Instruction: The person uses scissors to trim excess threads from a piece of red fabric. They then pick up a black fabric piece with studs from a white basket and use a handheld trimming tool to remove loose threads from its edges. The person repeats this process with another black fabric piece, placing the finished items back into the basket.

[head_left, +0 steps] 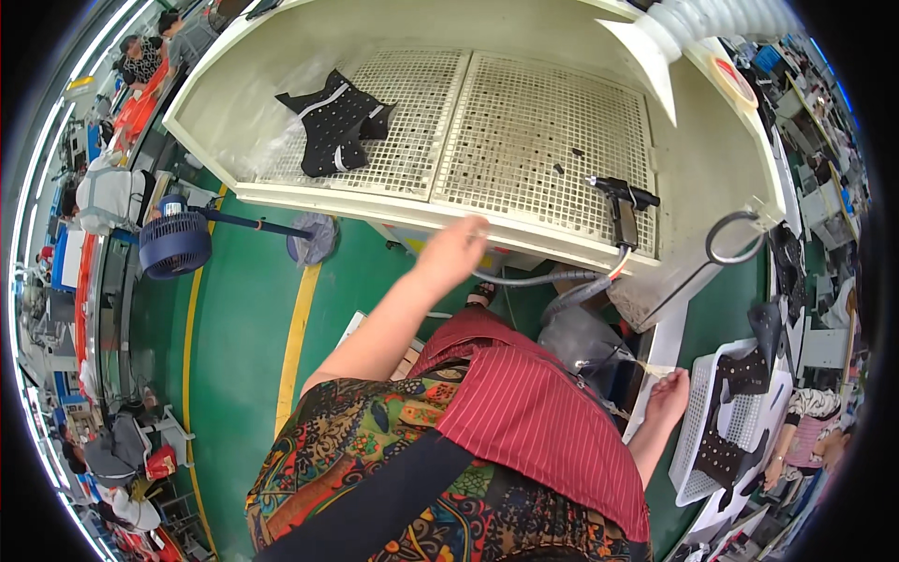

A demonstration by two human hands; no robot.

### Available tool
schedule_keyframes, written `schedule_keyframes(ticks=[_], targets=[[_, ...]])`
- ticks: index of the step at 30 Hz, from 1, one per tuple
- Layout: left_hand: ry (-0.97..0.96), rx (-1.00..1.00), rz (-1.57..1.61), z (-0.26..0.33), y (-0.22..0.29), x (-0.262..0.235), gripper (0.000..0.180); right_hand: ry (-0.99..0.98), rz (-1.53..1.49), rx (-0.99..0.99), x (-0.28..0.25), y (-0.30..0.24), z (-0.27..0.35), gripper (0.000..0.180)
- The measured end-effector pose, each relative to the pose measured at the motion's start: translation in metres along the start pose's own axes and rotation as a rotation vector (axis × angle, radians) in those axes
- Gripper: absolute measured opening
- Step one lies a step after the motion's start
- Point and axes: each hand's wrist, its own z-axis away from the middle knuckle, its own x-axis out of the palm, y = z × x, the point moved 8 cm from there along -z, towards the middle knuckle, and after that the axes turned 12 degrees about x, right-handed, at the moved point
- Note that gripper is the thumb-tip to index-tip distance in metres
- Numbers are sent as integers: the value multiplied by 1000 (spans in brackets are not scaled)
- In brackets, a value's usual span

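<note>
My left hand (454, 253) is over the front edge of a cream work booth (337, 204); its fingers look bent, but blur hides what they hold, if anything. Low on the right, my right hand (667, 395) is closed, fingers pinched on a thin pale-yellow strand (654, 369) that runs left toward a clear plastic bag (573, 339). On the booth's grid floor (538, 122) lies a black fabric piece (328, 126) with light dots and pale strips. At the grid's right end rests a black hand-held blow gun (623, 208), its hose hanging over the front edge.
Small black scraps (578, 152) lie near the gun. A ribbed white duct (721, 21) hangs at the upper right, above a tape roll (733, 82). A white basket (698, 468) with dotted black pieces stands at right. A blue fan (175, 245) is at left; other people work around.
</note>
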Motion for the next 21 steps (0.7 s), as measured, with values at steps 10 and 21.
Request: schedule_keyframes(ticks=[10, 21], targets=[[544, -5, -819, -89, -119, -166, 76, -205, 927, -131, 125, 24, 56, 12], [410, 161, -1379, -135, -157, -293, 31, -281, 1297, -293, 142, 40, 94, 20]])
